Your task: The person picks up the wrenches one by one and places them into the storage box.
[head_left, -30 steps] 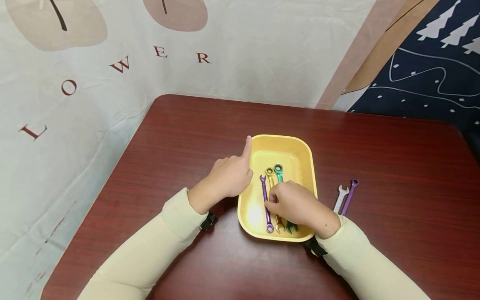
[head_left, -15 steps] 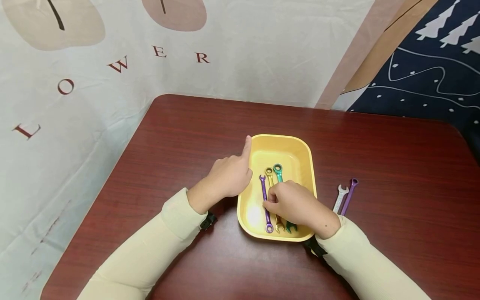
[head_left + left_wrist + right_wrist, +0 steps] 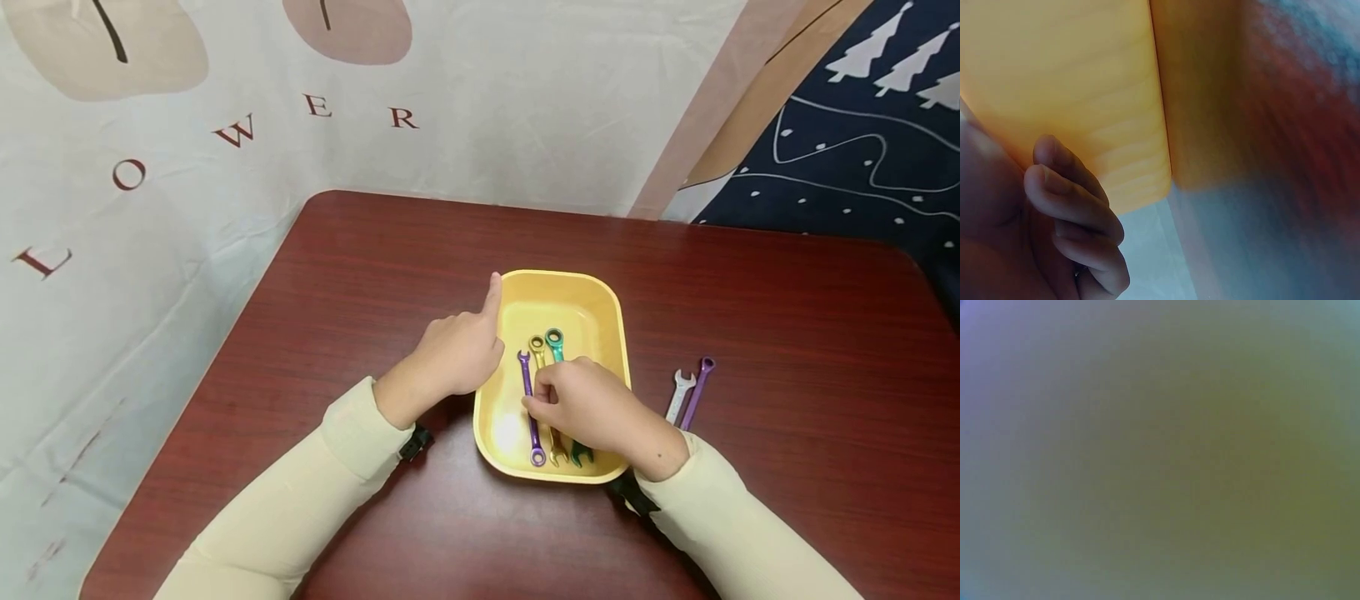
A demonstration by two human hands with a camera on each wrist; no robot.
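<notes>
A yellow plastic tray (image 3: 611, 333) stands on the table, with a purple wrench (image 3: 533, 433), a gold wrench (image 3: 537, 343) and a teal wrench (image 3: 554, 337) lying side by side in it. My left hand (image 3: 459, 354) holds the tray's left rim, its index finger stretched along the edge. In the left wrist view, the left hand's other fingers (image 3: 1079, 206) curl beside the tray's outer wall. My right hand (image 3: 588, 406) reaches over the near rim and pinches the purple wrench at its middle, hiding the middles of the gold and teal wrenches. The right wrist view is only a blur.
A silver wrench (image 3: 680, 393) and another purple wrench (image 3: 699, 392) lie on the dark red table (image 3: 795, 350) right of the tray, partly covered by my right sleeve (image 3: 738, 508). A printed cloth (image 3: 510, 125) hangs behind the table.
The right hand has shifted very slightly left, with the purple wrench staying at its fingertips. Left hand and tray look unchanged; the head view has drifted a little.
</notes>
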